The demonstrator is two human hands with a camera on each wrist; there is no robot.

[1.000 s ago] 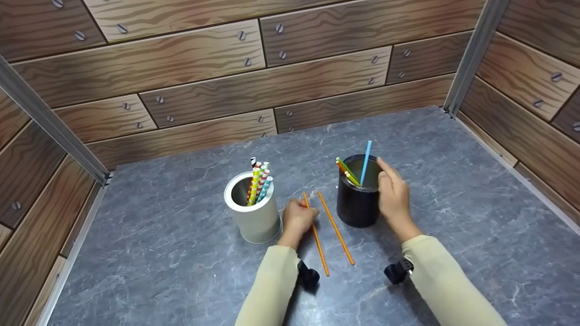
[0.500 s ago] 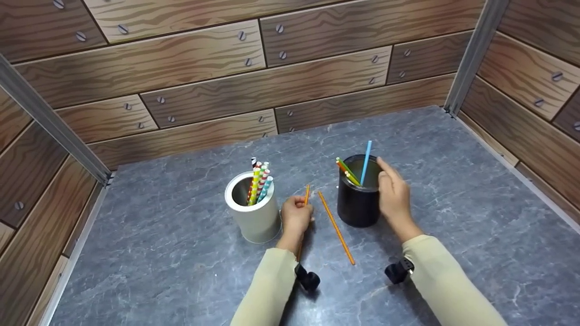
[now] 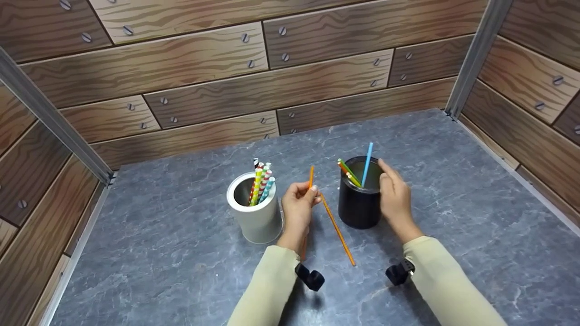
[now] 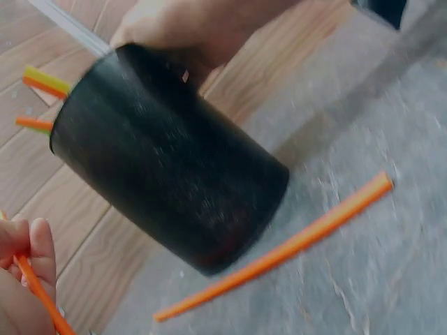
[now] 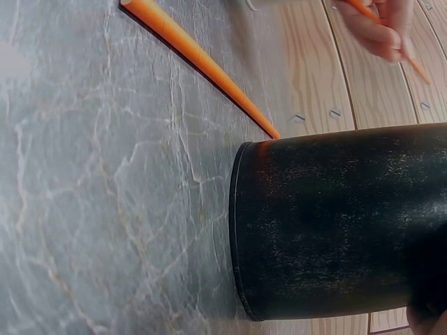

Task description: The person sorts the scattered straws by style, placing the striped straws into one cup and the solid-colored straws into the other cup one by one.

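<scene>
Between the two cups, my left hand [image 3: 297, 213] pinches an orange straw [image 3: 311, 175] between thumb and fingers. The straw is upright-tilted, its upper end above the fingers and its lower part passing behind the wrist. My right hand [image 3: 395, 197] holds a black cup [image 3: 359, 209] by its right side, fingers at the rim. Inside that cup lean a blue straw [image 3: 367, 165] and several green and orange straws [image 3: 349, 173]. On the table, just left of the black cup, lies a second orange straw [image 3: 337, 230]; the left wrist view shows this loose straw [image 4: 279, 252] close to the cup's base.
A white cup [image 3: 260, 226] with several striped paper straws [image 3: 256, 186] stands just left of my left hand. The grey marbled table [image 3: 158, 253] is bounded by wood-patterned walls [image 3: 204, 90] at the back and sides.
My left hand has picked one orange straw up from the table and raised it, turning it more upright. The right hand and the black cup have stayed in place.
</scene>
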